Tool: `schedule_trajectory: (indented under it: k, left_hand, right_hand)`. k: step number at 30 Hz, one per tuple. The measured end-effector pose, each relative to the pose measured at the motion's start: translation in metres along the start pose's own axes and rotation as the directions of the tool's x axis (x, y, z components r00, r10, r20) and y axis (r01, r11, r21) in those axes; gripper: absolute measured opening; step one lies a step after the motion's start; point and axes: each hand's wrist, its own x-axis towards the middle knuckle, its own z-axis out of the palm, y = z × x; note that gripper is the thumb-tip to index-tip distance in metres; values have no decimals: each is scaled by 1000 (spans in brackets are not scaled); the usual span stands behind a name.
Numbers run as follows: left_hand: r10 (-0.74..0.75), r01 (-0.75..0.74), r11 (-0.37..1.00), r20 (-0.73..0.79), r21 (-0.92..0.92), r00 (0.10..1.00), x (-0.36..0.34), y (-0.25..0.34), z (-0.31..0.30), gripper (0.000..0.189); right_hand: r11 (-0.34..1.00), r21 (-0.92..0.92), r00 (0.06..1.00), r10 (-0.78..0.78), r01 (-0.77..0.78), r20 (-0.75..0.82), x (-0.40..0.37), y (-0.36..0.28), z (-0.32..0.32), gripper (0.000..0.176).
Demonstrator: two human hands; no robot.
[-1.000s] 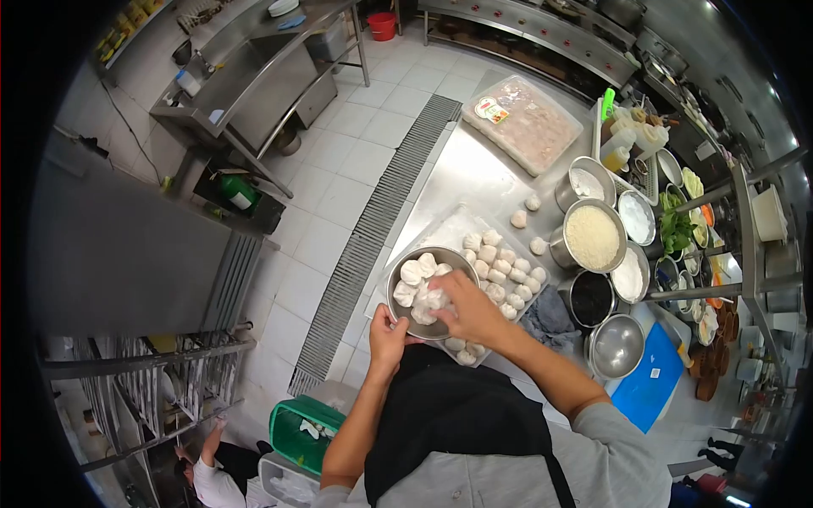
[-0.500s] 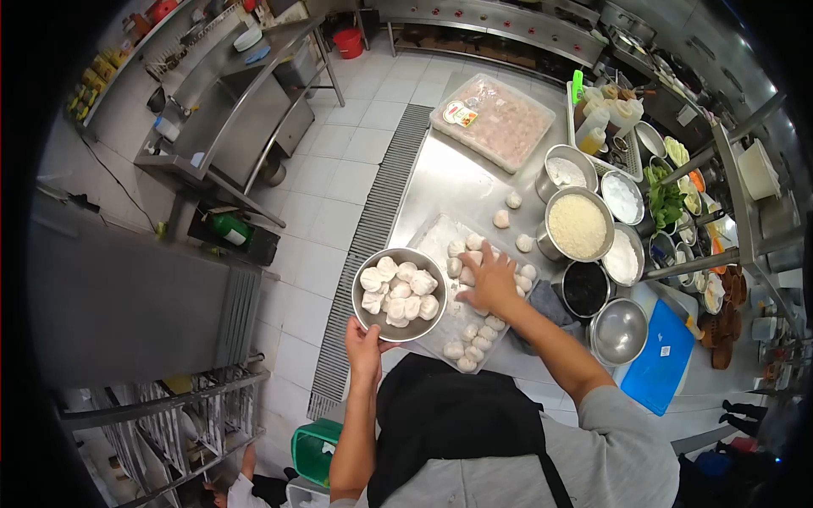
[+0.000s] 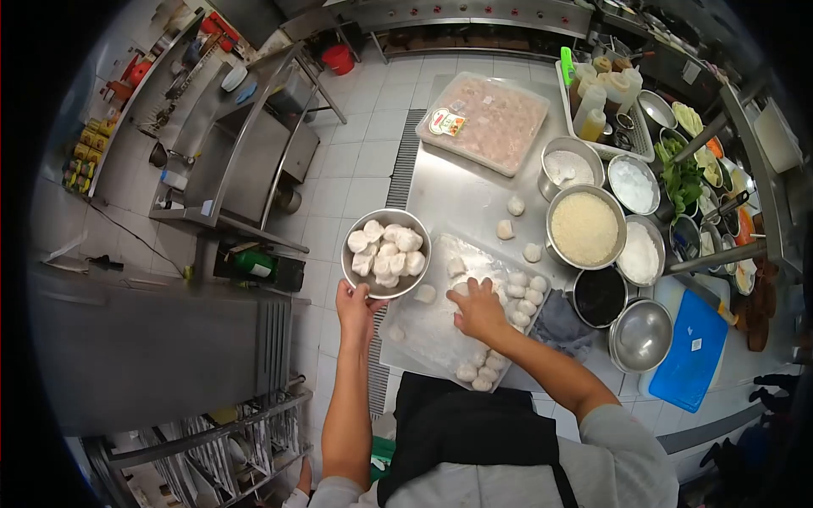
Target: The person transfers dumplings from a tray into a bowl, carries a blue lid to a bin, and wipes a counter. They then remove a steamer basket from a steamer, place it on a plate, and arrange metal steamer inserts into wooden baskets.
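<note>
My left hand (image 3: 357, 306) grips the near rim of a steel bowl (image 3: 347, 262) heaped with white dough balls (image 3: 388, 252), held up at the left of the floured tray (image 3: 423, 339). Over the middle of that tray is my right hand (image 3: 476, 306), its fingers spread and pointing down among white balls; contact beneath the fingertips is hidden. More balls (image 3: 529, 296) line the tray's right side, and others (image 3: 481, 372) sit at its near corner. A single ball (image 3: 425, 294) lies near the tray's left edge.
Beyond the tray stands a lidded plastic box (image 3: 487, 123) of pinkish contents. To the right are a bowl of pale crumbs (image 3: 584, 229), a dark-filled bowl (image 3: 600, 296), an empty steel bowl (image 3: 641, 335), a grey cloth (image 3: 563, 326) and a blue board (image 3: 690, 351).
The bowl and my left hand have shifted slightly up and left of the tray. More floured tray surface shows, with fewer balls around my right hand. The whole view has also shifted.
</note>
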Motion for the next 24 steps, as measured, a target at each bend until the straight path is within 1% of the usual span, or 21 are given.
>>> schedule_trajectory:
  k: [1, 2, 3, 5, 6, 7, 8, 9, 10, 11, 12, 14, 16, 17, 18, 19, 20, 21, 22, 23, 24]
  left_hand:
    - [1, -1, 1000, 4, -4, 1000, 17, 0, 3, 18]
    - [-43, 42, 999, 17, 18, 999, 36, -1, 6, 17]
    - [-90, 89, 995, 30, 39, 996, 53, -2, 9, 16]
    - [-98, 96, 995, 83, 35, 992, 83, -5, 22, 15]
    - [-101, 97, 995, 129, 38, 986, 98, -8, 30, 15]
    - [-118, 113, 993, 159, 36, 980, 114, -12, 39, 14]
    - [-135, 131, 991, 190, 33, 972, 125, -15, 46, 14]
    - [-138, 143, 990, 237, -3, 962, 142, -28, 51, 14]
    - [-141, 157, 987, 267, -38, 953, 156, -37, 58, 15]
    - [-156, 167, 986, 298, -12, 942, 167, -46, 65, 14]
    - [-174, 176, 984, 328, 22, 929, 177, -52, 70, 14]
    - [-230, 219, 973, 410, 75, 883, 188, -50, 77, 15]
    - [-259, 254, 964, 469, 74, 845, 187, -38, 80, 20]
    - [-314, 291, 948, 521, 128, 794, 184, -29, 81, 22]
    - [-367, 320, 929, 568, 185, 737, 183, -23, 81, 24]
    - [-415, 288, 908, 571, 303, 708, 186, -23, 78, 30]
    - [-416, 286, 908, 585, 307, 696, 186, -24, 74, 30]
    - [-204, -70, 892, 538, 446, 818, 184, -26, 69, 35]
    - [46, -392, 725, 528, 566, 848, 183, -28, 68, 41]
    - [-64, -215, 820, 459, 531, 886, 174, -7, 71, 60]
    - [-68, -226, 817, 476, 531, 877, 176, -10, 73, 60]
  right_hand:
    - [998, 57, 999, 38, -37, -28, 1, 1, -1, 45]
    - [991, 112, 996, 80, -73, -51, 1, 3, -2, 45]
    - [991, 104, 995, 86, -80, -49, 1, 3, -7, 45]
    - [929, 296, 971, 239, -223, -18, 2, 6, -18, 41]
    - [929, 278, 966, 259, -244, -19, 4, 11, -18, 41]
    - [802, 543, 951, 308, -249, -19, 6, 17, -17, 39]
    - [610, 760, 934, 356, -224, -10, 6, 22, -17, 36]
    - [379, 866, 885, 445, -327, 140, 9, 27, -19, 35]
    - [401, 854, 881, 456, -330, 126, 14, 23, -33, 35]
    - [47, 962, 867, 446, -270, 222, 15, 18, -46, 36]
    - [-323, 929, 863, 402, -179, 306, 18, 11, -58, 37]
    - [-306, 937, 862, 415, -169, 291, 37, 0, -79, 41]
    - [-91, 993, 868, 484, -78, 112, 65, -10, -106, 38]
    - [-82, 994, 860, 500, -71, 103, 83, -13, -116, 38]
    - [318, 942, 843, 531, -109, -81, 104, -18, -124, 37]
    - [659, 734, 833, 491, -164, -256, 124, -23, -129, 36]
    - [820, 538, 814, 441, -195, -378, 145, -27, -129, 36]
    - [922, 308, 799, 364, -235, -478, 166, -31, -125, 37]
    - [927, 186, 811, 375, -326, -449, 187, -37, -121, 40]
    - [912, 62, 818, 393, -406, -419, 202, -42, -114, 44]
    - [904, 67, 807, 408, -422, -428, 210, -37, -99, 44]
